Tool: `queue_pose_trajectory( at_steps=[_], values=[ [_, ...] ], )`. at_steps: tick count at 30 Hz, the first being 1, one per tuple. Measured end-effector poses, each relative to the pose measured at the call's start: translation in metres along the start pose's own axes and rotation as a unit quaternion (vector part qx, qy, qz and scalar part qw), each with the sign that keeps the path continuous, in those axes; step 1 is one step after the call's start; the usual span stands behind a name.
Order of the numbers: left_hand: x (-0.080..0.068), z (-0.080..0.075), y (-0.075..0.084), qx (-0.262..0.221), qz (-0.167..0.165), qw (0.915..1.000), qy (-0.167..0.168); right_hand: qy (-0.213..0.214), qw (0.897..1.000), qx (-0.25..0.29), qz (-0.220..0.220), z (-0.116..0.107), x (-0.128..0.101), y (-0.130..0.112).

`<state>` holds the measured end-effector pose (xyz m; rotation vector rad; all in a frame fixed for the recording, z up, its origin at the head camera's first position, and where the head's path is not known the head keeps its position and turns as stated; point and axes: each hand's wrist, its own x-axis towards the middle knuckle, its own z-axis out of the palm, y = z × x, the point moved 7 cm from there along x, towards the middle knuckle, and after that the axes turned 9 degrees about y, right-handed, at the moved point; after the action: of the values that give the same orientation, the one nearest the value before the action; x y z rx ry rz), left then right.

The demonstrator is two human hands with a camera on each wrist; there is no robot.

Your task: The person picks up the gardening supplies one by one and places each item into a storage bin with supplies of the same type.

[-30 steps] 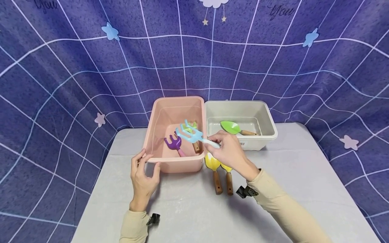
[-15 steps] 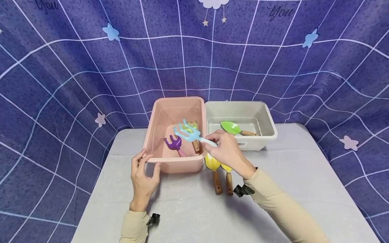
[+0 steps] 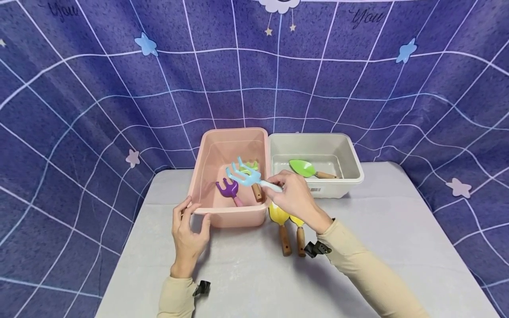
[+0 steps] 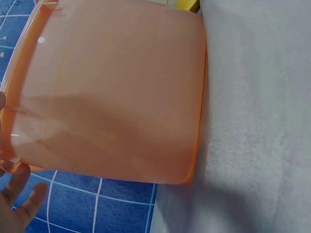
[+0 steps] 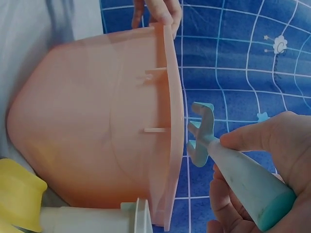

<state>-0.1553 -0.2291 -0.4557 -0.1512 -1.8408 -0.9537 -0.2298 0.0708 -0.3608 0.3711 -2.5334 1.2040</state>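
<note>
Blue curved-pronged rake [image 3: 250, 178] sits in right hand [image 3: 293, 193]

The light-blue rake [image 3: 246, 178] has a white handle [image 5: 248, 179] with a teal end [image 5: 278, 209]; the purple rake [image 3: 229, 189], a pink handle [image 3: 237, 201]. Green rake [image 3: 257, 193], green trowel [image 3: 303, 168] and yellow trowels [image 3: 278, 215] have brown handles [image 3: 285, 240]. One tub [image 3: 238, 218] is pink, another tub [image 3: 334, 189] off-white, the counter [image 3: 246, 278] grey, sleeves [image 3: 370, 269] beige; pale lines grid the indigo backdrop [image 3: 254, 70].
</note>
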Motion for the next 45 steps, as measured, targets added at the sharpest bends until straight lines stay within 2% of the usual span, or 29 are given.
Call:
queue_pose_trajectory(
  at_steps=[9,21,38,45],
  values=[
    [-0.003,0.0,0.001,-0.007,-0.004,1.0,0.002,-0.001,1.0,-0.003,-0.003,0.004,-0.001,0.0],
    [-0.002,0.002,0.002,-0.015,0.006,0.9998,0.008,0.008,1.0,0.01,0.0,0.009,0.002,-0.004],
    [-0.001,0.0,-0.001,0.004,0.0,1.0,-0.003,-0.005,1.0,-0.001,0.012,0.021,0.007,-0.006],
    [0.0,0.0,-0.001,0.0,0.002,1.0,0.001,-0.007,1.0,-0.003,0.001,0.023,0.009,-0.01]
  ],
)
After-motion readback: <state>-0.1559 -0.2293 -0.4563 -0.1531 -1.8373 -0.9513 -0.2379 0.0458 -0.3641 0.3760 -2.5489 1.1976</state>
